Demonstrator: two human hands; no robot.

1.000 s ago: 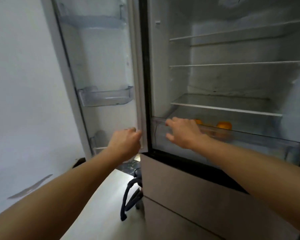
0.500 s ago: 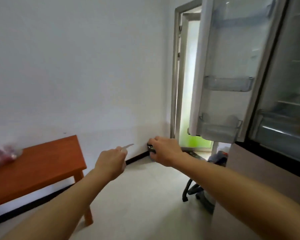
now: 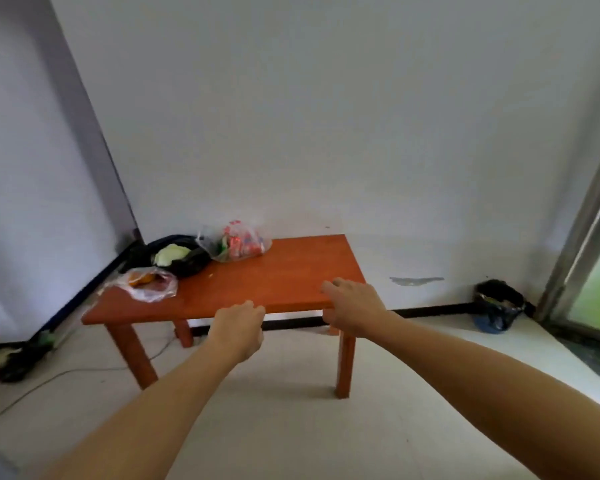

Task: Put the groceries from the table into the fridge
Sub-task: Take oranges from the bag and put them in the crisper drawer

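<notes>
On the left end of the smooth, rectangular wooden table (image 3: 274, 275) sit a glossy black bag (image 3: 192, 266) around a pale green cabbage (image 3: 170, 254), a crinkled clear bag of red packets (image 3: 241, 242) and a clear bag of orange fruit (image 3: 146, 284), while the left hand (image 3: 238, 329) and right hand (image 3: 352, 304) hover empty, fingers loosely curled.

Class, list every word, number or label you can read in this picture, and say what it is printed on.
None can be read.
The clear bag of red and white packets on the table shows some print, but it is too blurred to read.
</notes>
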